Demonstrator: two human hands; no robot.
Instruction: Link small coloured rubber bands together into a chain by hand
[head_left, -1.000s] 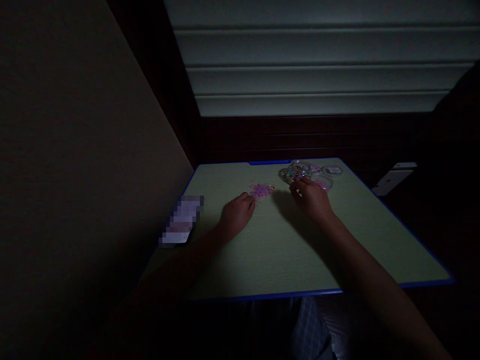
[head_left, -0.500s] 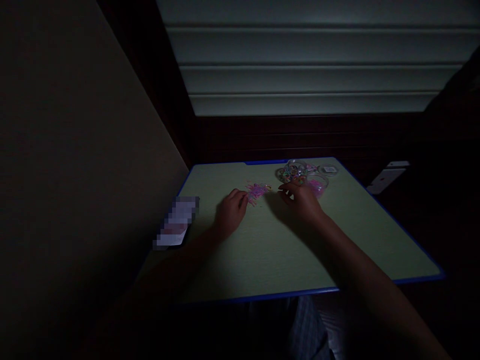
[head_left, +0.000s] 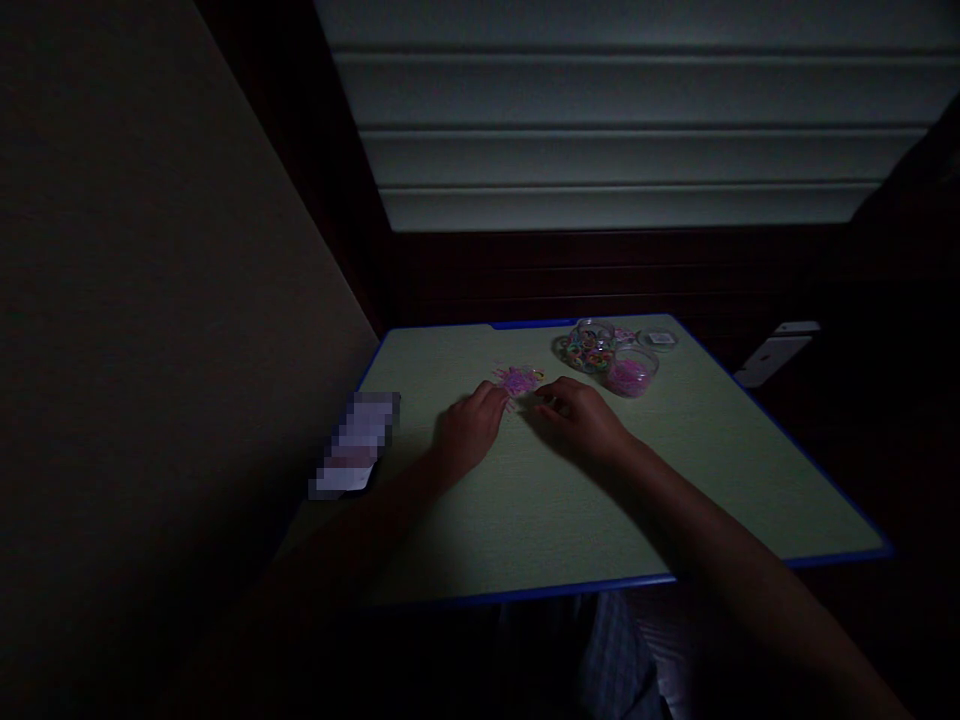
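Note:
On the table, a small loose pile of thin pink and purple pieces (head_left: 520, 380) lies between my hands; they are too small and dim to name. My left hand (head_left: 472, 428) rests at the pile's left edge with its fingers pressed together, and whatever is between the fingertips is hidden. To the right of the pile, my right hand (head_left: 581, 415) is low over the table. Its curved fingers stand a little apart from the thumb, with nothing visible between them. Behind it stands a clear round tub of similar pink pieces (head_left: 630, 376).
A clear container of multicoloured rings (head_left: 590, 350) stands at the back, near a clear lid with a white label (head_left: 658, 340). A blurred-out phone (head_left: 356, 445) lies at the left edge of the blue-rimmed table (head_left: 480, 540). A white device (head_left: 778, 355) is beyond the right edge.
My right hand has moved left and slightly nearer to me, away from the tubs and closer to the pile. My left hand has shifted slightly right against the pile.

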